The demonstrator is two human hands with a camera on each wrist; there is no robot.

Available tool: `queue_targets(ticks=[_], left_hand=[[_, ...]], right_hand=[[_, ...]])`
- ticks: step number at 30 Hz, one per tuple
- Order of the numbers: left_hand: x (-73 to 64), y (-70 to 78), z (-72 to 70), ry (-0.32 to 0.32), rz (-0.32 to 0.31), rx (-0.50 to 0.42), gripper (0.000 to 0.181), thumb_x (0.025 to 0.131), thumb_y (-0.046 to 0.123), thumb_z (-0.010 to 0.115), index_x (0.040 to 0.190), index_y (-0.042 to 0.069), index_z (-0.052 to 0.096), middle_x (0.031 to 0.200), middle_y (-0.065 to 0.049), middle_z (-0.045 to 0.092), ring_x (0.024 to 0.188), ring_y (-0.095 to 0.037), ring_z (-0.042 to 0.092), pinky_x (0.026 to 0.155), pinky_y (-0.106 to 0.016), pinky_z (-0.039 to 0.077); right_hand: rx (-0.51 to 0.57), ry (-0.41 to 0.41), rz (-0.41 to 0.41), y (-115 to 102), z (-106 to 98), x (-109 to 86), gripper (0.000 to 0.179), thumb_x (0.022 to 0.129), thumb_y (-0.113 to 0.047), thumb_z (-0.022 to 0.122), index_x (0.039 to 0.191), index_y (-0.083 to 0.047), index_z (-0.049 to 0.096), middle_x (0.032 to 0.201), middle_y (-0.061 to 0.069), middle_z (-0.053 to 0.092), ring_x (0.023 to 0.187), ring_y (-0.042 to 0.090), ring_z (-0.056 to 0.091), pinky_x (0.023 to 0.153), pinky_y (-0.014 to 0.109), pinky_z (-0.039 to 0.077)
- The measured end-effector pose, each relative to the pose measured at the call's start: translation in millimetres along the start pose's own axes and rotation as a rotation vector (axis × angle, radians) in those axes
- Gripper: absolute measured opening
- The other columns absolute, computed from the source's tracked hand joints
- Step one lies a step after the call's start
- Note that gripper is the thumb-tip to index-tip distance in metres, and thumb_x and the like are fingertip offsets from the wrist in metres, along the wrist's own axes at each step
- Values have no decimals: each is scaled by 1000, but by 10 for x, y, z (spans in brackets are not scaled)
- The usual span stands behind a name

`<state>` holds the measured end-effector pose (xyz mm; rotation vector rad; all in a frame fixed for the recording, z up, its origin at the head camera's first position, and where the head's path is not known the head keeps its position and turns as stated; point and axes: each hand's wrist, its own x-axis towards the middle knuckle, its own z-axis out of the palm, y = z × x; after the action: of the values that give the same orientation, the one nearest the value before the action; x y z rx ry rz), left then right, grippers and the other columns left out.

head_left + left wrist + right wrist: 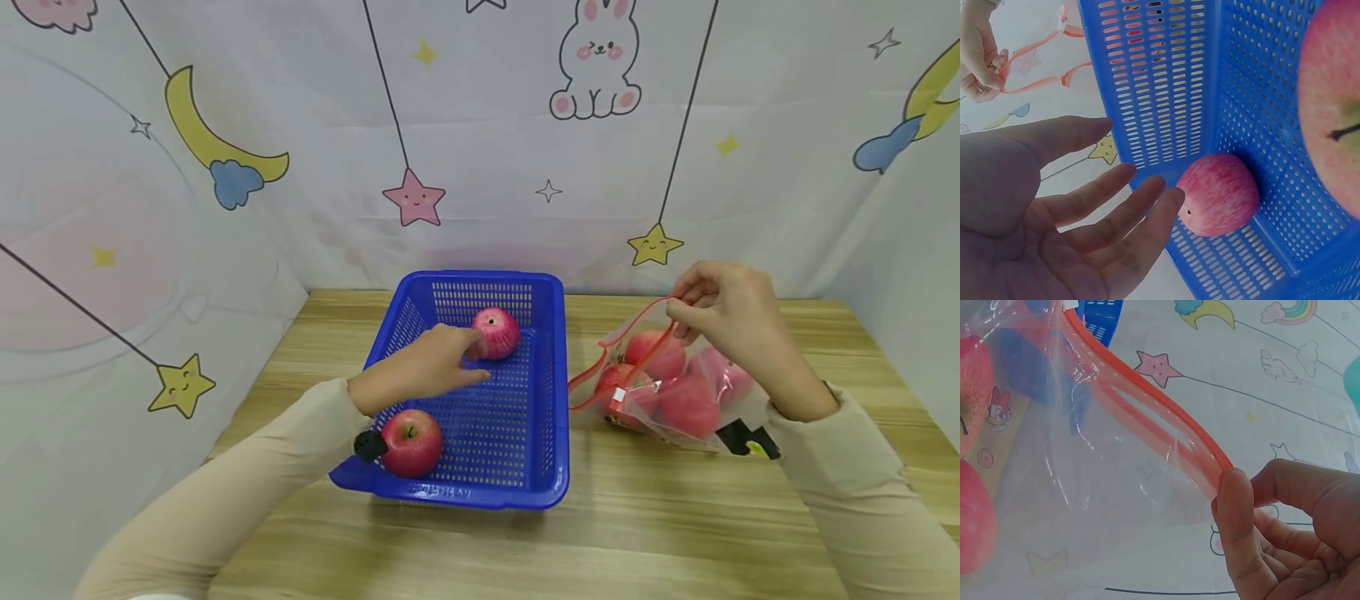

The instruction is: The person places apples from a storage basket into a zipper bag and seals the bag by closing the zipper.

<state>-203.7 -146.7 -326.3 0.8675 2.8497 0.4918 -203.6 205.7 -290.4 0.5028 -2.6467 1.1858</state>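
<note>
Over the blue plastic basket [468, 496] my left hand [427, 362] reaches with fingers extended and nothing in its grasp. Its fingertips are close to the striped apple [498, 335] at the basket's far end; whether they touch it I cannot tell. A second apple [412, 444], stem up, lies at the near left, below my wrist. To the right, my right hand [731, 308] pinches the orange-red rim of a clear zipper bag [1141, 469] between thumb and fingers, lifting that edge. Several apples [690, 404] lie inside the bag, and its mouth gapes toward the basket.
A wood-grain table [570, 550] carries the basket and the bag side by side. Behind them hangs a white cloth [495, 150] printed with stars, moons and a rabbit. The basket's raised walls surround the two apples in it.
</note>
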Motion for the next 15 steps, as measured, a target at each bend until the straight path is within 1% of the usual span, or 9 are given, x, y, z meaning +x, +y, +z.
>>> queue_targets(ticks=[4,8,15], left_hand=[[-37,-52,13,-15,14,20,27,90,23,75,104,1,67,102,-11,70,95,-24,66,85,-39,54],[-72,-84,8,-30,32,33,29,88,23,76,105,1,68,100,-10,70,96,-25,66,86,-40,53],[-143,-99,-9,-159,17,71,38,86,22,78,117,4,66,108,-12,68,108,-32,62,93,-46,50]], right_hand=[[-5,-3,4,-2,-3,-2,7,89,2,68,92,5,63,77,15,68,53,17,66,50,25,54],[-6,-8,10,-2,-4,-2,7,89,1,69,92,5,64,77,15,68,53,17,66,49,26,53],[-3,-14,7,2,0,3,6,89,2,68,92,6,63,77,15,68,53,17,66,50,26,54]])
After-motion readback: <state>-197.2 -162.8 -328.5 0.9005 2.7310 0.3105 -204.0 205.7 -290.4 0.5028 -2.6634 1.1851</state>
